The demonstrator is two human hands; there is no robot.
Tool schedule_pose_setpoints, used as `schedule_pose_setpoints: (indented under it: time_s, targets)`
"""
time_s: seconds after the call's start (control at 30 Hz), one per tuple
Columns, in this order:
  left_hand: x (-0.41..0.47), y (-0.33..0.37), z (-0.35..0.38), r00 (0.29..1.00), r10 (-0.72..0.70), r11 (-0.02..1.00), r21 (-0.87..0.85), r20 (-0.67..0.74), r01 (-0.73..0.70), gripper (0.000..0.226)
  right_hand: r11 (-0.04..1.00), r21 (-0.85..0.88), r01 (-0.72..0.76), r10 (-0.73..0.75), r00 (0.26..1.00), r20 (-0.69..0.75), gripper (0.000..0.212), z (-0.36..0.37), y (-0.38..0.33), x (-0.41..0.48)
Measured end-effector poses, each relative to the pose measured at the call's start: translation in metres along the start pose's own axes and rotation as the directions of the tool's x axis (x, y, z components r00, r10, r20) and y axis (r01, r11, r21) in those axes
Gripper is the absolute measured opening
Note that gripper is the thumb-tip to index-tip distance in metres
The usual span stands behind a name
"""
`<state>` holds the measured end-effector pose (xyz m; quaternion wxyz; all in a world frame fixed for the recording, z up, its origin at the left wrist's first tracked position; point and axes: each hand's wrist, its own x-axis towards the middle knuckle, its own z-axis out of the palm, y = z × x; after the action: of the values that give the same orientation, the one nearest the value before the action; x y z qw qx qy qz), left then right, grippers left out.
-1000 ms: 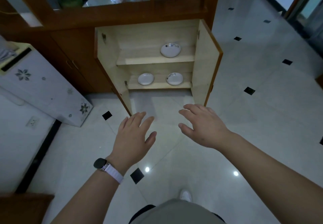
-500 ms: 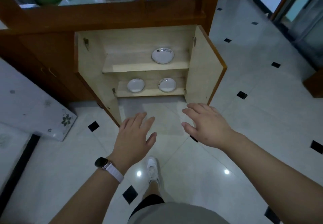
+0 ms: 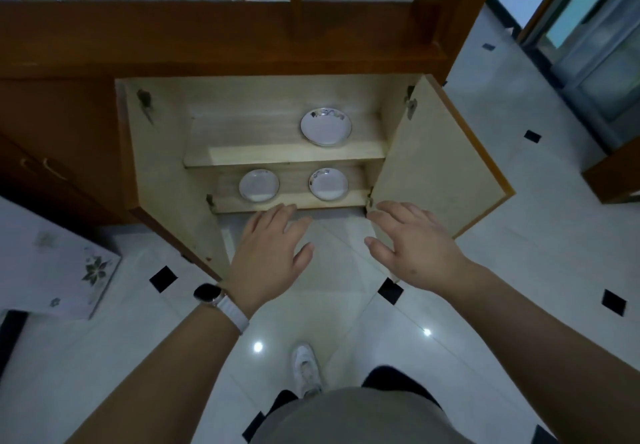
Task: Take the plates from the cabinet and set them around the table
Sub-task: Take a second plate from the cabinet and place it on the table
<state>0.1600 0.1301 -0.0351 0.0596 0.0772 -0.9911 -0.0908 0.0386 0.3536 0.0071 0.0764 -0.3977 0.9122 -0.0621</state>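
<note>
A low wooden cabinet point(image 3: 242, 45) stands with both doors swung wide. One white plate point(image 3: 326, 126) with a dark pattern on its rim lies on the upper shelf, right of centre. Two smaller plates rest on the lower shelf: a left plate point(image 3: 258, 185) and a right plate point(image 3: 328, 183). My left hand point(image 3: 268, 253), with a watch on its wrist, is held out flat with fingers apart just below the lower shelf's front edge. My right hand point(image 3: 412, 241) is spread the same way in front of the right door. Both hands hold nothing and touch no plate.
The left door point(image 3: 166, 173) and right door point(image 3: 436, 163) jut out over the white tiled floor. A white flower-patterned appliance point(image 3: 59, 263) stands at the left. A wooden furniture corner point(image 3: 613, 173) and a glass door are at the right. My white shoe point(image 3: 304, 367) is below.
I have stepped closer to the cabinet, which now fills more of the view. Both hands have moved forward to the lower shelf's front edge, still spread and holding nothing.
</note>
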Motion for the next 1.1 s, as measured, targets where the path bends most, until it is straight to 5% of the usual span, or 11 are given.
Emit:
schedule_pose_setpoints:
  time_s: [0.33, 0.63, 1.1]
  targets:
    - [0.070, -0.038, 0.014, 0.996, 0.002, 1.000, -0.027, 0.084, 0.001, 0.049, 0.998, 0.048, -0.034, 0.036, 0.999, -0.034, 0.054, 0.006, 0.022, 0.072]
    - [0.165, -0.053, 0.029, 0.987, -0.029, 1.000, 0.015, 0.157, 0.027, 0.050, 0.995, 0.094, -0.024, 0.015, 0.995, 0.097, 0.071, 0.017, 0.076, 0.172]
    - [0.295, -0.071, 0.074, 0.971, 0.093, 0.994, 0.040, 0.222, -0.105, 0.048, 0.995, 0.095, -0.009, -0.002, 0.993, 0.119, 0.051, 0.035, 0.149, 0.279]
